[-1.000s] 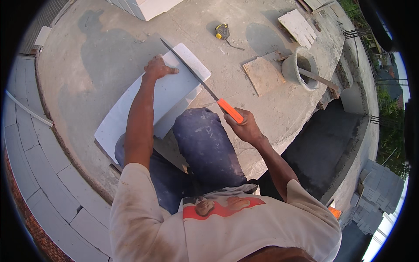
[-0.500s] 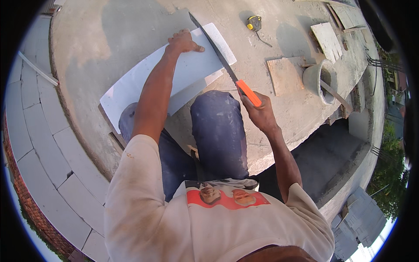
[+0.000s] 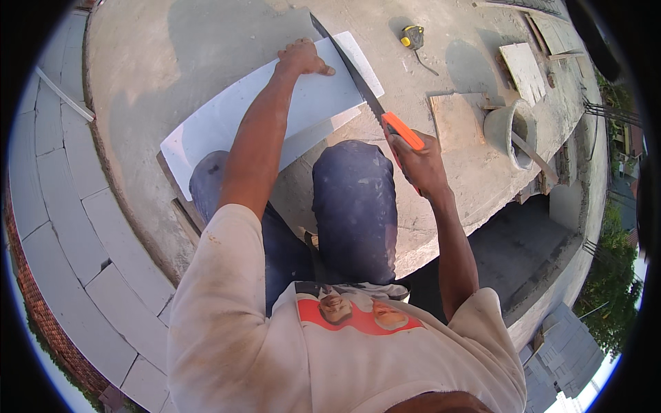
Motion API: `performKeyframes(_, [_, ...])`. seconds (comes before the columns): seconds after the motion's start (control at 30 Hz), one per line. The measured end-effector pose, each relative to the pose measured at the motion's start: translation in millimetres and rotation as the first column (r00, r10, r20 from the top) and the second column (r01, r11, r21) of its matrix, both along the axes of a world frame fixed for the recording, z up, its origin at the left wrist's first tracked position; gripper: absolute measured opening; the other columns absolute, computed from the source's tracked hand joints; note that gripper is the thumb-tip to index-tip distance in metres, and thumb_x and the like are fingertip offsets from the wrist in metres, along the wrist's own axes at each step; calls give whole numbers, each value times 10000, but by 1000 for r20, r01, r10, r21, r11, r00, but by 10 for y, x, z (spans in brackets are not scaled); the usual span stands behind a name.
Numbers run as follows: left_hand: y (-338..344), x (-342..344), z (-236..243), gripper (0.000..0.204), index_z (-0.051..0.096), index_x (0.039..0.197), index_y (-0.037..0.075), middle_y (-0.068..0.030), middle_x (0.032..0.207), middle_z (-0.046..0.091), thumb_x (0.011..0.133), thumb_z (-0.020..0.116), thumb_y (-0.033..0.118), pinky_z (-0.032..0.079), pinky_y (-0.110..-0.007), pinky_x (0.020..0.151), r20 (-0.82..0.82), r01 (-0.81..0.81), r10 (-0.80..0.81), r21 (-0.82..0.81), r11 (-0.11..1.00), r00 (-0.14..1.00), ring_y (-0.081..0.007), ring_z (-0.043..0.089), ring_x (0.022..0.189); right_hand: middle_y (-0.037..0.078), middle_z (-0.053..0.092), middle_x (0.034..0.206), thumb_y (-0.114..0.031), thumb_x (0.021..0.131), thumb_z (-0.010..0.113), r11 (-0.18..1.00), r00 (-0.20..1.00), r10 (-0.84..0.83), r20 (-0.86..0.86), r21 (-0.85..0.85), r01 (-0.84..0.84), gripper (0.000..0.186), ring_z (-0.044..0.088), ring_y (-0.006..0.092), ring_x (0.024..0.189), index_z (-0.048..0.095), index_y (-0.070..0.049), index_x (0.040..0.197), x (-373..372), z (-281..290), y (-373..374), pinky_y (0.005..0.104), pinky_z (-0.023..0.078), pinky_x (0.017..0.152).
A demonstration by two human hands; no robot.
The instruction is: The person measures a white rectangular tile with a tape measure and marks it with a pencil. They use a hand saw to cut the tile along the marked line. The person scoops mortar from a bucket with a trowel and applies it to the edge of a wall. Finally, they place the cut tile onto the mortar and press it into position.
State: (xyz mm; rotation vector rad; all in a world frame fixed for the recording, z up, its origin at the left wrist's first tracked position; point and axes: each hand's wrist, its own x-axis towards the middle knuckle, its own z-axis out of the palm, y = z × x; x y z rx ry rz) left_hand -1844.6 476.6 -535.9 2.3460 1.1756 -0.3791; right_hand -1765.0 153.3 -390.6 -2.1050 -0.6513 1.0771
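A long white block (image 3: 237, 113) lies slantwise in front of me, on another pale piece, beside my bent knees. My left hand (image 3: 301, 60) grips it at the far edge, thumb apart on the top face, just left of a hand saw. The saw's dark toothed blade (image 3: 348, 63) crosses the block near its right end. My right hand (image 3: 420, 162) is closed round its orange handle (image 3: 407, 132), right of my right knee. A yellow-and-black tape measure (image 3: 412, 38) lies beyond the saw on the concrete.
Flat boards (image 3: 456, 122) and a pale bucket (image 3: 499, 134) with a stick in it sit at the right. A dark drop (image 3: 502, 248) opens past the slab's broken edge. Block coursework (image 3: 72, 213) runs along the left; rebar (image 3: 606, 109) sticks out at the far right.
The view has shifted, so the scene sits farther right and up. The saw's handle has tilted more steeply toward me with my right hand; my left hand stays on the block.
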Motion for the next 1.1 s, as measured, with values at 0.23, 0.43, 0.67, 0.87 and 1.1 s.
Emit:
performKeyframes(0.23, [117, 90, 72, 1143, 442, 1509, -29, -192, 1532, 514, 663, 906, 584, 355, -561, 1154, -17, -14, 14, 16, 1000, 1000, -382, 464, 1434, 62, 597, 744, -138, 999, 669, 994, 997, 13, 73, 104, -21, 207, 540, 110, 693, 641, 35, 890, -251, 184, -1150, 328, 477, 653])
performKeyframes(0.43, [203, 126, 33, 1124, 469, 1490, -30, -185, 1515, 532, 666, 901, 599, 369, -552, 1140, -23, -3, 4, 25, 1000, 1000, -370, 492, 1412, 53, 577, 707, -184, 1005, 618, 993, 989, 121, 84, -13, -121, 273, 490, 115, 648, 612, 31, 837, 176, -200, 276, 338, 443, 613])
performKeyframes(0.67, [182, -4, -39, 1130, 473, 1481, -38, -228, 1492, 536, 656, 905, 601, 375, -540, 1138, 38, -17, 18, -23, 1000, 999, -369, 513, 1393, 78, 606, 769, -129, 1011, 665, 999, 994, 45, 97, 19, -47, 177, 540, 126, 680, 654, 27, 928, -226, -38, -1378, 343, 477, 658])
performKeyframes(0.87, [94, 58, 3, 1105, 466, 1481, -42, -201, 1478, 563, 678, 899, 580, 373, -526, 1149, 12, -13, 13, 35, 999, 1000, -376, 519, 1387, 32, 546, 667, -198, 1001, 637, 996, 997, 57, 47, 71, -60, 300, 500, 109, 647, 618, 42, 822, 45, -189, -275, 326, 447, 611])
performKeyframes(1.1, [255, -92, -59, 1104, 465, 1480, -44, -207, 1499, 547, 678, 901, 577, 372, -542, 1149, 15, -58, 58, -5, 998, 998, -377, 517, 1393, 16, 535, 708, -210, 1000, 658, 992, 994, 112, 16, 61, -112, 309, 479, 95, 692, 579, 23, 814, 17, -5, -328, 312, 439, 634])
